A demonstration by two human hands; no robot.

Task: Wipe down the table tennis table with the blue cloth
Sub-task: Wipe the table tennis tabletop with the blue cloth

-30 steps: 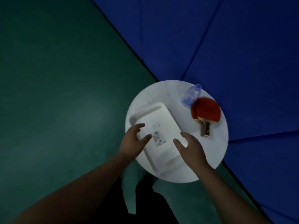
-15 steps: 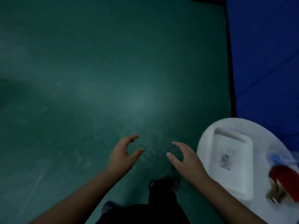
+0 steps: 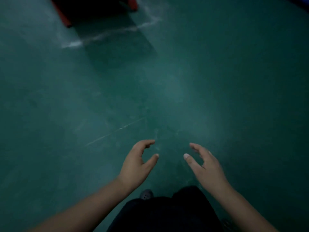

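Observation:
My left hand (image 3: 137,163) and my right hand (image 3: 205,164) hang in front of me over the green floor (image 3: 167,89), a short gap between them. Both have loosely curled fingers and hold nothing. No blue cloth and no table tennis table top shows in this view. My dark trousers (image 3: 167,213) and the tip of a shoe (image 3: 146,195) are at the bottom centre.
A dark object with red edges (image 3: 66,19) stands on the floor at the top left, with a shadow below it. White scuff lines (image 3: 107,35) cross the floor near it. A sliver of blue (image 3: 301,0) shows at the top right corner.
The view has swung left, away from the round white table with the tray, bottle and paddle; it is out of sight now. Both hands left the tray and hang empty over the floor.

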